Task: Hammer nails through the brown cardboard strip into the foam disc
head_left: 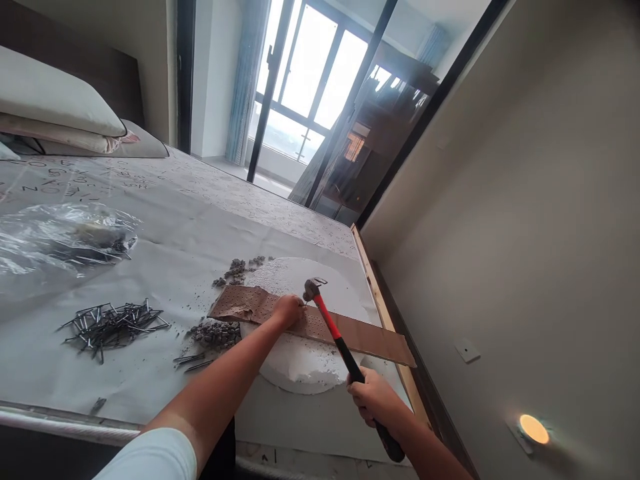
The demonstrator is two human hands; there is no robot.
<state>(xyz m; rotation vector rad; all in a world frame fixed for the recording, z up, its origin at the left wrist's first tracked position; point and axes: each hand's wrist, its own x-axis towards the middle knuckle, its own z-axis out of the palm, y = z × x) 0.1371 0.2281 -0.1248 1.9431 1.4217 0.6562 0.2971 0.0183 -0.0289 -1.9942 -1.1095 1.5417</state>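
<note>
Right now we pinch a nail (303, 304) upright on the wooden strip (320, 327) with our left hand (287, 309), fingers closed on it. At its five o'clock our right hand (373, 399) wraps the hammer (333, 327) handle, head just above the nail. We judge a skewed blow could hit those fingertips. Loose nails (113, 325) lie at nine o'clock.

Matt wood plank (350, 333), metal nails (113, 325), glossy plastic-handled hammer (345, 353), rough foam disc (300, 363)
</note>
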